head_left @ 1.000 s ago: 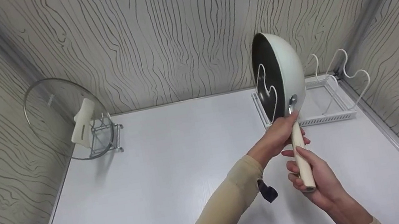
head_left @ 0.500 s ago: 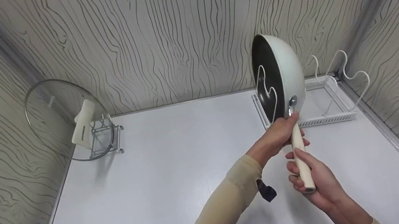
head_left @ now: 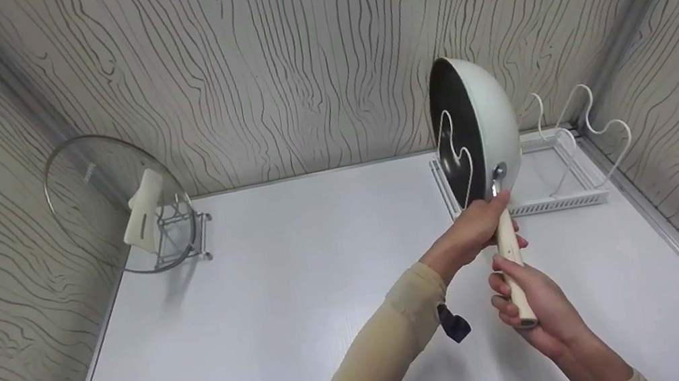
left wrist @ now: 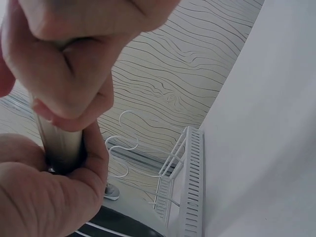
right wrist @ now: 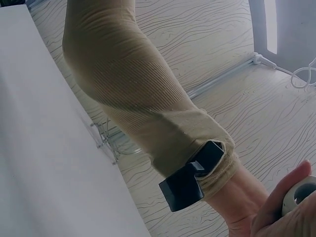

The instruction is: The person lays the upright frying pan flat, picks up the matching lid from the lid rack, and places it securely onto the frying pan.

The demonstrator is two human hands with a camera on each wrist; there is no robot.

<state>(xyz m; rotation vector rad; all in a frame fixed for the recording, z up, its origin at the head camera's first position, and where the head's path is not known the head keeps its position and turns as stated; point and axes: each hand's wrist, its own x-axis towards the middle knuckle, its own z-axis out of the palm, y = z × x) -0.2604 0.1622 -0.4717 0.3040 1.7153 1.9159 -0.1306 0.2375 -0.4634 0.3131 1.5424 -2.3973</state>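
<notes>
A frying pan (head_left: 494,111), white outside and dark inside, stands on its edge in a white dish rack (head_left: 560,204), its handle pointing toward me. One wavy wire divider (head_left: 455,152) passes in front of its dark inside. My left hand (head_left: 471,227) grips the cream handle (head_left: 508,239) close to the pan. Nearer the handle's end, my right hand (head_left: 545,304) holds it with curled fingers. The left wrist view shows both hands around the handle, the left hand (left wrist: 49,197) below. In the right wrist view, the handle's hollow end (right wrist: 296,195) shows beside fingers.
A round glass lid (head_left: 51,195) with a cream knob (head_left: 144,211) leans upright in a small metal stand (head_left: 203,232) at the back left. More wire dividers (head_left: 602,125) rise from the rack's right side. Wood-patterned walls (head_left: 292,62) enclose the white table (head_left: 234,343).
My right thumb has shifted slightly on the handle, baring a little more of it. The pan, rack, lid and left hand stay practically where they were.
</notes>
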